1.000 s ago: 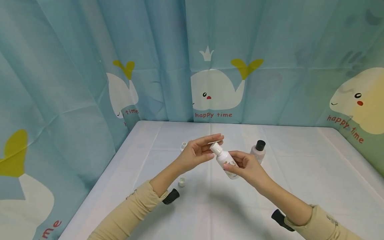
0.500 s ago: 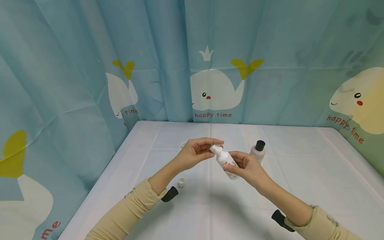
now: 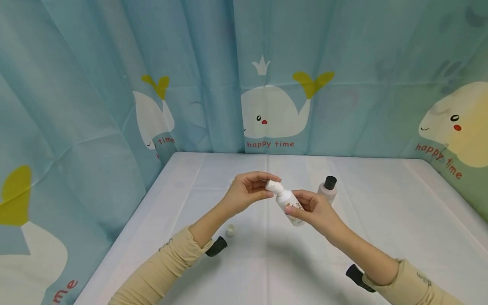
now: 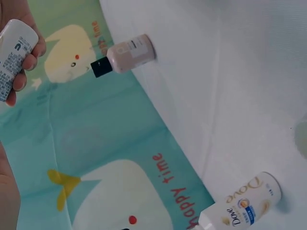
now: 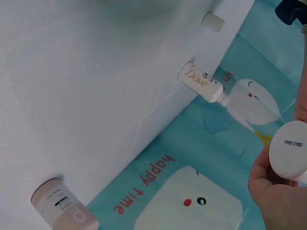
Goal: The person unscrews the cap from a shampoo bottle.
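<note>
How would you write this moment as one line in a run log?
right hand: grips white bottle, tilted; left hand: pinches white cap at bottle mouth; table: loose cap, standing pink bottle with black cap

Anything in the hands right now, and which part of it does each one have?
A white bottle: the right hand grips it around the body, while the left hand pinches its white cap.
</note>
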Demonstrator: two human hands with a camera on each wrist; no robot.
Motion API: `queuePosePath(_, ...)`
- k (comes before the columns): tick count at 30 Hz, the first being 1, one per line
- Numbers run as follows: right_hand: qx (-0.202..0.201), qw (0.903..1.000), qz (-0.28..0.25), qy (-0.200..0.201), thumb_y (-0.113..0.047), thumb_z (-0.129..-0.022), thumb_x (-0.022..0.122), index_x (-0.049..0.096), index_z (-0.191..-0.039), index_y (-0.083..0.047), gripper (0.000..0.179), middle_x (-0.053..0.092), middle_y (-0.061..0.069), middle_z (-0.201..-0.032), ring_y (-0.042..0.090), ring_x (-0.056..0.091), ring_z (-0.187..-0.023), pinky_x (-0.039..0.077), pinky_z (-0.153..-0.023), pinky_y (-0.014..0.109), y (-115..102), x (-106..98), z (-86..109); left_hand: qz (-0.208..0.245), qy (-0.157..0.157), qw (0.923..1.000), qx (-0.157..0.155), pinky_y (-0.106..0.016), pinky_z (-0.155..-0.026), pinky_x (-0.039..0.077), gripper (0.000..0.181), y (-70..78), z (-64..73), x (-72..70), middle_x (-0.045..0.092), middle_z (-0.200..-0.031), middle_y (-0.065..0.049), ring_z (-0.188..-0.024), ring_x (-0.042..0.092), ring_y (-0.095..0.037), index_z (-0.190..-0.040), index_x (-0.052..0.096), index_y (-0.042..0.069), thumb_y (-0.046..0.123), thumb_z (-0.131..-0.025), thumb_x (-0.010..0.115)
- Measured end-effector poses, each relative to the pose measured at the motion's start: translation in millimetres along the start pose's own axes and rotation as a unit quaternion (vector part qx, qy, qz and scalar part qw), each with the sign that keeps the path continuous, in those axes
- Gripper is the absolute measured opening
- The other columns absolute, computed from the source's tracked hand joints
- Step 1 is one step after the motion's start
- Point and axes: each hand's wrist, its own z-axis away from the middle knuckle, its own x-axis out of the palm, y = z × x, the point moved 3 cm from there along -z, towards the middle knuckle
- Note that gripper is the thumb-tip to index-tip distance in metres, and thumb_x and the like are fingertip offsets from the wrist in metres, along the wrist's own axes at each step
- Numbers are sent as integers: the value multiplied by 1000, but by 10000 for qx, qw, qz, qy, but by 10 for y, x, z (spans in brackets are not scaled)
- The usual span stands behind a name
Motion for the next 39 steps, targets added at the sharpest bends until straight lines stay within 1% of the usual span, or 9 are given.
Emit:
queuePosePath(4, 11, 10000, 3, 1, -20, -89, 66, 52, -126, 6, 47, 62, 22, -120, 8, 64, -93, 53, -82, 28, -14, -1, -3, -35, 173, 9998, -8, -28, -85, 56, 33, 15, 3, -4, 57, -117, -33, -94, 64, -6, -113, 57, -13, -7, -82, 66)
queuePosePath(10, 98, 9999, 43, 74, -22, -89, 66, 52, -126, 5, 48, 63, 20, -118, 10, 64, -92, 53, -82, 29, -29, -10, -3, -259, 515, 9983, 27, -24, -81, 56, 30, 11, 2, 5, 61, -111, -31, -88, 62, -8, -108, 61, -11, -6, -80, 69)
queuePosePath(21, -22, 10000, -30, -6, -20, -88, 67, 50, -124, 6, 47, 62, 21, -118, 12, 64, -94, 54, -82, 28, -17, 3, 1, -206, 658, 9975, -128, -22, -81, 56, 32, 2, 40, 29, 60, -110, -28, -87, 62, -6, -110, 58, -12, -11, -79, 67)
queuePosePath(25, -131, 9998, -115, -71, -18, -88, 67, 49, -124, 6, 47, 62, 21, -118, 12, 63, -95, 53, -81, 26, -24, 10, 4, -138, 561, 9982, -186, -21, -82, 55, 41, 7, 46, 37, 56, -114, -31, -89, 61, -5, -120, 54, -11, -12, -80, 65)
queuePosePath(28, -181, 9997, -118, -118, -18, -88, 67, 48, -125, 6, 47, 60, 21, -120, 13, 63, -97, 53, -82, 27, -25, 10, 4, -53, 430, 9985, -321, -23, -83, 55, 43, 0, 54, 45, 55, -118, -31, -89, 63, -4, -124, 53, -10, -9, -83, 63)
queuePosePath(30, -158, 9996, -129, -185, -18, -88, 67, 47, -126, 4, 48, 59, 22, -122, 15, 63, -100, 54, -83, 28, -18, 13, -1, -86, 367, 9985, -400, -26, -84, 56, 40, -9, 63, 47, 57, -119, -31, -89, 63, -5, -123, 54, -11, -6, -84, 63)
queuePosePath(33, -106, 9994, -120, -304, -17, -88, 67, 48, -127, 4, 49, 58, 22, -123, 19, 63, -103, 54, -86, 30, -4, 20, -8, -309, 335, 9980, -440, -25, -82, 56, 35, -19, 79, 44, 59, -117, -29, -88, 63, -5, -119, 57, -11, -4, -85, 63)
queuePosePath(36, -114, 9992, -81, -385, -17, -88, 67, 48, -126, 5, 48, 58, 22, -123, 20, 63, -104, 54, -87, 32, 7, 25, -13, -542, 354, 9970, -433, -22, -79, 55, 32, -25, 93, 39, 61, -114, -27, -88, 60, -5, -115, 60, -9, -5, -83, 65)
queuePosePath(39, -128, 9992, -52, -385, -17, -87, 68, 49, -124, 4, 47, 58, 21, -122, 19, 63, -103, 54, -87, 31, 14, 31, -16, -569, 365, 9965, -493, -23, -81, 55, 31, -34, 106, 38, 62, -112, -27, -87, 59, -6, -113, 61, -9, -6, -82, 66)
